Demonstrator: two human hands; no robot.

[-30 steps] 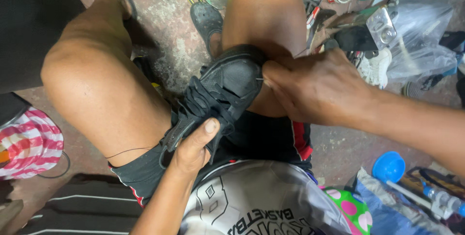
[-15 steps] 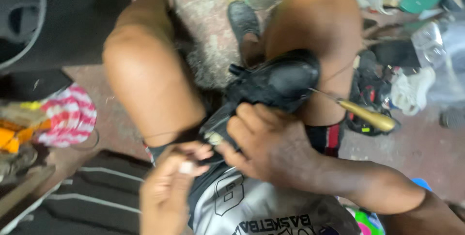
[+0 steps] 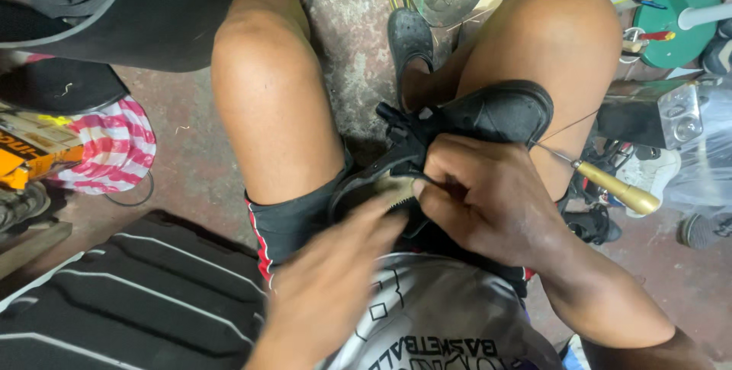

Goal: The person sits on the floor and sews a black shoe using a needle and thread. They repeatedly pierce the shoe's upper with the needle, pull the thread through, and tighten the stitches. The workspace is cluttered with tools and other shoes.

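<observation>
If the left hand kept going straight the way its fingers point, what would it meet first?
The left hand points up and to the right toward the heel end of the black shoe on the lap. It would likely meet the shoe's pale inner lining first, beside the right hand. The hand is blurred, so depth is uncertain.

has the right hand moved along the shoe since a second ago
Yes. The right hand has moved from the toe end of the black shoe by the right knee to its heel end, nearer the lap.

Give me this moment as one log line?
left hand: touching black leather shoe heel | right hand: gripping shoe on lap | brass-handled awl: dangling on thread
</observation>
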